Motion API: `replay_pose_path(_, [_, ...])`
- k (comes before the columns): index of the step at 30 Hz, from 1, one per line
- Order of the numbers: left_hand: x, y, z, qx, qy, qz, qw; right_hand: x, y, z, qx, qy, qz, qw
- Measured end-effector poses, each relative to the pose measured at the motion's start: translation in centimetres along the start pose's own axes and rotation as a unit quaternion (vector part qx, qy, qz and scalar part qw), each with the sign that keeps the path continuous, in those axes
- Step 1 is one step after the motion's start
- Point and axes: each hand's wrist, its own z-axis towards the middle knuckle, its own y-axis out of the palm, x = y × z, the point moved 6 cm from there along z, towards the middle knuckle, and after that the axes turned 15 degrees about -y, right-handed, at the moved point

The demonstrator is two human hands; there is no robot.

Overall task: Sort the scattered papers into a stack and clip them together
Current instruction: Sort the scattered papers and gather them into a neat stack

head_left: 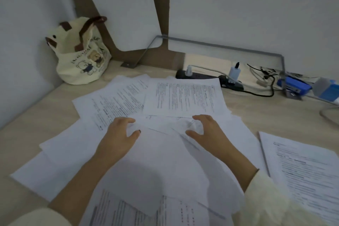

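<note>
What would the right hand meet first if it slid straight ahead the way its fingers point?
The right hand points away and slightly left, so it would most likely reach the printed sheet lying on top just beyond its fingertips. Depth is hard to judge here.

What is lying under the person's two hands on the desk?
Overlapping white papers, some printed, lie under the left hand and right hand. The desk beneath them is covered.

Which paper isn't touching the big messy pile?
The printed sheet at the far right; bare desk separates it from the overlapping pile.
</note>
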Motion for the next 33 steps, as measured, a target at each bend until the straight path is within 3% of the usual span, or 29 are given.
replay_pose_path(5, [-3.0, -1.0, 3.6, 0.015, -0.050, 0.182, 0.982, 0.9, 3.5, 3.9, -0.131, -0.007, -0.118, 0.984])
replay_pose_path(7, [-3.8, -0.9, 4.2, 0.035, -0.047, 0.233, 0.971, 1.3, 3.7, 4.6, -0.144, -0.018, -0.156, 0.977])
replay_pose_path(10, [-3.1, -1.0, 4.6, 0.106, 0.065, 0.281, 0.952, 0.8, 3.7, 5.0, -0.134, -0.059, -0.232, 0.962])
replay_pose_path(14, [-2.2, -0.7, 4.3, 0.140, 0.133, 0.346, 0.918, 0.7, 3.9, 5.4, -0.104, -0.044, -0.289, 0.951])
replay_pose_path(16, [-1.7, -0.7, 4.4, 0.132, 0.156, 0.346, 0.916, 1.1, 3.7, 5.9, -0.090, -0.013, -0.317, 0.944])
replay_pose_path(24, [-1.5, -1.2, 4.9, 0.154, 0.169, 0.365, 0.903, -0.4, 4.2, 8.2, -0.039, -0.074, -0.315, 0.945])
replay_pose_path(27, [-1.0, -1.8, 4.1, 0.151, 0.131, 0.367, 0.909, 0.4, 2.9, 7.8, -0.012, -0.054, -0.295, 0.954])
replay_pose_path(30, [-1.5, -3.0, 3.8, 0.156, 0.062, 0.302, 0.938, 0.7, 0.7, 6.5, 0.030, -0.020, -0.245, 0.969])
replay_pose_path(33, [-2.1, -4.0, 1.9, 0.219, 0.122, 0.189, 0.949, 0.6, -1.7, 4.6, 0.091, -0.003, -0.185, 0.979])
